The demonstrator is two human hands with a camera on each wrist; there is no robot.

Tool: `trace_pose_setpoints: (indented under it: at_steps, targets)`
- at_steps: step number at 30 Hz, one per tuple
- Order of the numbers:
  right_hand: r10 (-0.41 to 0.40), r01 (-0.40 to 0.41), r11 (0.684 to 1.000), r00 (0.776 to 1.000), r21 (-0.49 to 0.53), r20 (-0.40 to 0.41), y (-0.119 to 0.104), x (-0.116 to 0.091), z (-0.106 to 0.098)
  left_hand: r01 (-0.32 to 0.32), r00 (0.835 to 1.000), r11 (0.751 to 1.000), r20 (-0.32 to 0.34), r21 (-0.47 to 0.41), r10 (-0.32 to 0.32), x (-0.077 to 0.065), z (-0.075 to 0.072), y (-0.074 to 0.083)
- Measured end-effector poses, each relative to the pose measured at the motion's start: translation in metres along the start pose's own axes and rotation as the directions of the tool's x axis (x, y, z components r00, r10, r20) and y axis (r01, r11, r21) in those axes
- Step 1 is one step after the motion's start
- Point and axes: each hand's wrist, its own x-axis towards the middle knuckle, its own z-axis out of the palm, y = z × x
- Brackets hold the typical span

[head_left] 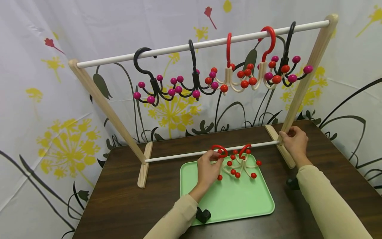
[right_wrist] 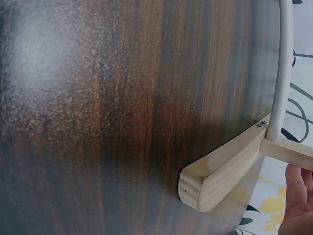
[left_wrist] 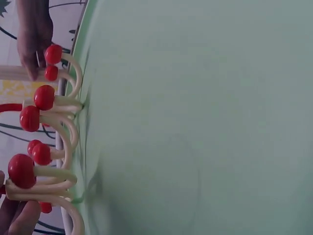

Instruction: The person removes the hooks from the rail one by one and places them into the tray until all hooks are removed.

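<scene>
My left hand (head_left: 209, 169) pinches the red hook (head_left: 220, 146) of a multi-arm hook hanger with cream arms and red ball tips, at the far part of a green tray (head_left: 232, 202). Beside it, to the right, a second such hanger (head_left: 244, 164) stands on the tray, its red hook upward. In the left wrist view, the held hanger's arms (left_wrist: 55, 173) are close to the tray surface. My right hand (head_left: 295, 144) grips the wooden right post (head_left: 304, 76) of a rack near its foot (head_left: 287, 155); its thumb and fingers are around the post.
From the rack's white top rail (head_left: 176, 49) hang black hangers (head_left: 154, 84) with magenta balls and red-hooked cream hangers (head_left: 228, 77). A lower white rail (head_left: 176, 156) runs just behind the tray. The left post (head_left: 107, 109) stands on a wooden foot (head_left: 145, 167). Dark wood table (head_left: 119, 199), patterned curtain behind.
</scene>
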Motion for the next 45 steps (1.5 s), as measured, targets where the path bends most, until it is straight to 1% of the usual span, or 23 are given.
trace_pose_setpoints:
  at_steps: [3,8,14,19,22,28,32,34,36,39,42,45]
  targets:
    - [0.008,-0.008,1.000,1.000,0.000,0.010,0.001,-0.001,0.000,-0.003,1.000,1.000,-0.002,0.000,0.003,-0.002,0.006,0.003]
    - [0.009,-0.009,1.000,1.000,-0.003,0.008,0.001,0.000,0.001,0.029,0.999,1.000,0.014,-0.005,-0.029,-0.005,0.014,0.004]
    - [0.008,-0.008,1.000,1.000,0.002,0.003,-0.001,0.001,0.000,0.033,0.999,0.999,0.016,-0.001,-0.033,-0.005,0.016,0.005]
    - [0.006,-0.006,1.000,1.000,0.007,0.011,-0.002,0.001,0.000,0.068,0.997,0.997,0.049,-0.042,-0.066,-0.005,0.013,0.005]
    - [0.005,-0.005,1.000,1.000,0.009,0.011,-0.003,0.000,0.000,0.078,0.994,0.994,0.078,-0.070,-0.073,-0.006,0.011,0.004]
    - [0.010,-0.011,1.000,1.000,0.004,0.013,-0.003,-0.002,0.000,0.057,0.990,0.995,0.130,-0.079,-0.047,-0.007,0.003,0.001]
    - [0.003,-0.003,1.000,1.000,0.008,0.008,-0.003,-0.003,-0.001,0.056,0.990,0.995,0.132,-0.081,-0.045,-0.008,-0.005,0.000]
    - [0.005,-0.005,1.000,1.000,0.007,0.011,-0.002,-0.003,-0.001,0.059,0.992,0.994,0.121,-0.087,-0.048,-0.009,-0.010,0.000]
    - [0.006,-0.006,1.000,1.000,0.008,0.013,-0.002,-0.004,0.000,0.048,0.994,0.994,0.100,-0.097,-0.038,-0.009,-0.015,-0.001]
    - [0.005,-0.005,1.000,1.000,0.009,0.013,-0.002,-0.003,0.000,0.000,0.999,0.994,0.049,-0.108,0.006,-0.006,-0.029,0.001]
    - [0.007,-0.007,1.000,1.000,0.015,0.011,-0.001,-0.002,0.001,-0.061,0.998,0.986,-0.024,-0.153,0.058,0.004,-0.048,0.011]
    - [0.016,-0.016,1.000,1.000,0.012,0.019,-0.001,-0.002,0.001,-0.115,0.988,0.970,-0.129,-0.215,0.088,0.019,-0.073,0.031]
